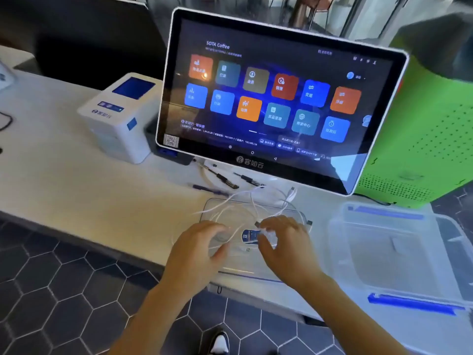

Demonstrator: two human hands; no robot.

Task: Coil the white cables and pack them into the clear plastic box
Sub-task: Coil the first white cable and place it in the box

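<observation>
hands: 2, left hand (202, 249), right hand (286, 242) | touchscreen (276, 98): 1 | white printer (120, 116): 1 | green case (425, 139): 1 | clear plastic box (399, 254): 1 | clear lid (225, 208): 1 | pens (222, 176): 3 | white cables (245, 201): tangled, count unclear

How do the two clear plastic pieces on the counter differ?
The shallow tray under the hands lies flat and holds the white cables; the box to its right is deeper and holds no cables. The box has blue clips on its edges; the tray shows only a thin blue line. Both are clear plastic.
</observation>
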